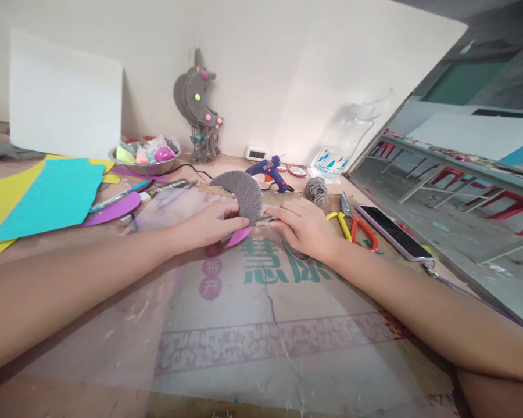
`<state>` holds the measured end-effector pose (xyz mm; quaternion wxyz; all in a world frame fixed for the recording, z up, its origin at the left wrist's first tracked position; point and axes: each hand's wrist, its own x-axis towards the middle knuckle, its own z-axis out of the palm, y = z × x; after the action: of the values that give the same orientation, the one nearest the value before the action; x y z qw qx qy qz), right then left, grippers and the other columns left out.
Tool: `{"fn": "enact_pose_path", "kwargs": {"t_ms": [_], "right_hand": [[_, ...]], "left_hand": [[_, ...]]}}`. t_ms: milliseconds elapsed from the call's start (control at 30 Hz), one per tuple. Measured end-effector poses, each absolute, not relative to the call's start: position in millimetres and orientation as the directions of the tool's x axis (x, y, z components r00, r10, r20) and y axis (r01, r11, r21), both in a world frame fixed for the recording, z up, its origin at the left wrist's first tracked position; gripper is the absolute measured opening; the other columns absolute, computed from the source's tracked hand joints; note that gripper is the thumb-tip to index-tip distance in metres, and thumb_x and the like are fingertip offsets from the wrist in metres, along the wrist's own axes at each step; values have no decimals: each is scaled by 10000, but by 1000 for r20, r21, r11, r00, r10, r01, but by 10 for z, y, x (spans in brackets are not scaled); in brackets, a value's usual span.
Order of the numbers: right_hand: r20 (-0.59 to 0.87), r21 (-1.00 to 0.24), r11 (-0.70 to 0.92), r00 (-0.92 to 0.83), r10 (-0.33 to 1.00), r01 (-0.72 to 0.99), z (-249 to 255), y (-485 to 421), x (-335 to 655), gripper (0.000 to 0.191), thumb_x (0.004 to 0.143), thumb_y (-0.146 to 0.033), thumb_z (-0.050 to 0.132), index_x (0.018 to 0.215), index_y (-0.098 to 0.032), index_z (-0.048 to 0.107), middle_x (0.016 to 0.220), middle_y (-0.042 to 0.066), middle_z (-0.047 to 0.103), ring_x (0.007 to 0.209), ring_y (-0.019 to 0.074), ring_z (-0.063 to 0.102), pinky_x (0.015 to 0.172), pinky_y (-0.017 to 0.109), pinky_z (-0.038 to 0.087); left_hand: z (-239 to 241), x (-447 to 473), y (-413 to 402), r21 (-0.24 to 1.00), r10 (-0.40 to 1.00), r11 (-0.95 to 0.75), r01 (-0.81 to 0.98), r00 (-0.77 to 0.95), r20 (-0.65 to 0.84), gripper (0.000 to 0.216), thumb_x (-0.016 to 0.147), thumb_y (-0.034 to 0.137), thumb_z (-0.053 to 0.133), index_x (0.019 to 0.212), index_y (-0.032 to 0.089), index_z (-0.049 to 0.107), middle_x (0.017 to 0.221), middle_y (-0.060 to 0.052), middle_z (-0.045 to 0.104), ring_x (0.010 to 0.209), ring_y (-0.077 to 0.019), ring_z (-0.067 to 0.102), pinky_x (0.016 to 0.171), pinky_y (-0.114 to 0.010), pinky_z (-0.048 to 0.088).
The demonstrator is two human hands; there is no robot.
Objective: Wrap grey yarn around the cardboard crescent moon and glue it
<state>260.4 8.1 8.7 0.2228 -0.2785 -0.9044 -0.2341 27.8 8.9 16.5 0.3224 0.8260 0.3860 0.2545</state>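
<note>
A crescent-shaped piece wrapped in grey yarn [243, 191] stands on edge at the middle of the table; its lower tip shows bare purple foam [239, 236]. My left hand [209, 223] grips the crescent from the left with closed fingers. At the crescent's lower right end, my right hand [303, 226] has its fingers pinched together on the grey yarn. A ball of grey yarn [316, 190] lies just behind my right hand.
A blue glue gun [270, 171], scissors with red and yellow handles [353, 223] and a phone [394, 232] lie to the right. Teal [52, 200] and yellow foam sheets, pens and a metal bowl [146, 158] sit left. A finished grey moon hanging [198, 107] leans on the wall.
</note>
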Motion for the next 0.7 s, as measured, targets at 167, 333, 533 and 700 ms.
{"fn": "enact_pose_path", "kwargs": {"t_ms": [167, 333, 533, 700], "right_hand": [[520, 323, 730, -758, 394, 602, 97, 76, 2599, 283, 946, -285, 424, 1037, -124, 639, 762, 55, 587, 717, 179, 478, 675, 309, 354], [488, 364, 729, -785, 382, 580, 116, 59, 2593, 274, 949, -287, 428, 1043, -131, 634, 762, 48, 587, 729, 177, 472, 682, 310, 334], [481, 384, 728, -796, 367, 568, 128, 55, 2583, 278, 958, -288, 417, 1015, -131, 640, 747, 45, 587, 711, 169, 462, 671, 308, 313], [496, 361, 734, -784, 372, 576, 114, 64, 2585, 282, 960, -288, 407, 992, -133, 640, 735, 44, 580, 703, 170, 470, 660, 310, 324]], "left_hand": [[179, 279, 82, 732, 795, -497, 465, 582, 170, 181, 814, 271, 468, 660, 175, 471, 666, 36, 466, 664, -132, 444, 627, -262, 338], [181, 278, 78, 722, 788, -511, 466, 589, 177, 172, 816, 270, 472, 674, 174, 480, 681, 32, 478, 681, -140, 456, 640, -266, 348], [164, 280, 93, 705, 790, -519, 484, 587, 179, 189, 818, 286, 470, 664, 176, 463, 666, 32, 454, 664, -138, 449, 628, -269, 348], [167, 275, 90, 706, 789, -523, 478, 585, 188, 201, 818, 294, 465, 653, 179, 459, 662, 31, 465, 661, -138, 442, 631, -270, 347]]}}
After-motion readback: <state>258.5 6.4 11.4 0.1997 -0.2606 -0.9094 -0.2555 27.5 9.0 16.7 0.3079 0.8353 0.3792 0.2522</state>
